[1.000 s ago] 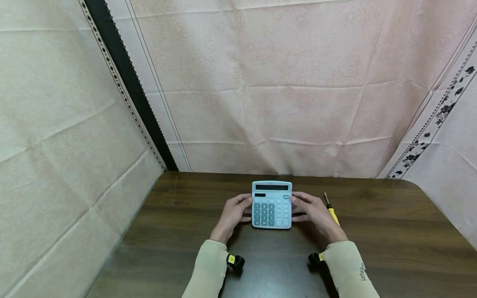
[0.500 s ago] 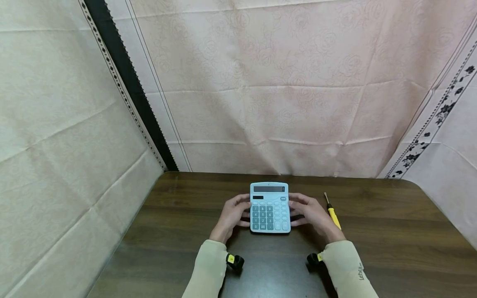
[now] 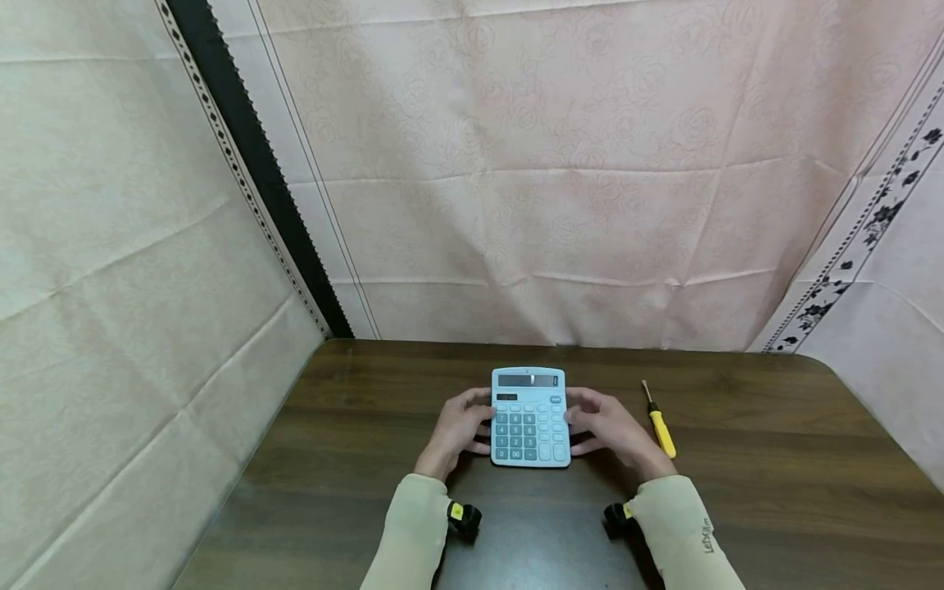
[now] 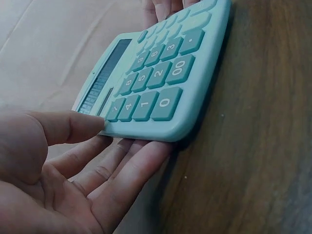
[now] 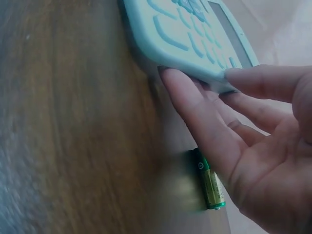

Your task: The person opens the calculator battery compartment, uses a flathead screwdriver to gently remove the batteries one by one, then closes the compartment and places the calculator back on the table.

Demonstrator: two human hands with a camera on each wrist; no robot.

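A light blue calculator (image 3: 529, 426) lies face up between the two hands, its display lit with a digit at the right end. My left hand (image 3: 456, 430) grips the left edge. In the left wrist view the thumb is on the upper rim of the calculator (image 4: 146, 127) while the fingers reach under its side. On the opposite edge my right hand (image 3: 610, 426) holds on, thumb at the rim and fingertips beneath, as the right wrist view shows. The calculator's underside is hidden.
A screwdriver (image 3: 661, 428) with a yellow handle lies on the wooden table (image 3: 767, 459) to the right. Behind the right hand's fingers in the right wrist view is a green battery (image 5: 209, 180). A pale cloth (image 3: 590, 205) hangs past the table's back edge.
The calculator has shifted slightly toward the person and to the left, with both hands still at its sides. Its display, dark and blank one second ago, now shows a digit.
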